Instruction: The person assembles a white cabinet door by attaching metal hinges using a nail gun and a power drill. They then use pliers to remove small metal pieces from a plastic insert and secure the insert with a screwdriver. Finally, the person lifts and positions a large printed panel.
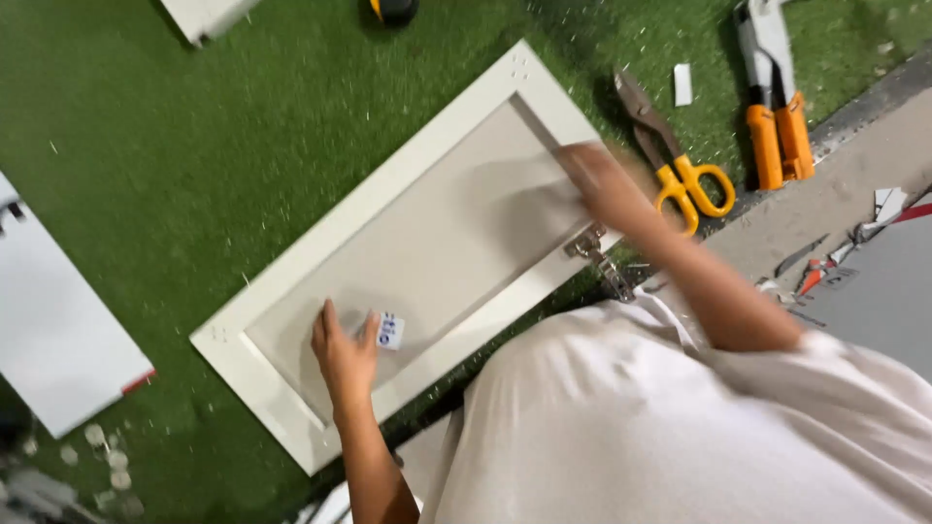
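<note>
A white wooden cabinet door with a flat sunken panel (pixel 427 233) lies flat on the green fake-grass mat (pixel 194 146). It sits near the middle of the view, tilted, with one end toward 1 o'clock and the other toward 7 o'clock.

The left hand (pixel 342 351) lies open and flat on the panel near the 7 o'clock end, fingers spread. Its thumb is just beside a small white sticker with blue print (pixel 390 331) on the panel.

The right hand (pixel 604 184) is at the 2 o'clock side of the door, over the frame. It is blurry, so I cannot tell if it is open or closed. Just below it a shiny metal hinge (pixel 592 247) sits on the door's edge.

At 2 o'clock from the door lie tin snips with yellow handles (pixel 680 165). Farther out at 2 o'clock is a tool with orange handles (pixel 777 126). A small white strip (pixel 682 84) lies between them.

At 9 o'clock is a flat white board (pixel 53 330). At 4 o'clock is the person's white shirt (pixel 660 427).
</note>
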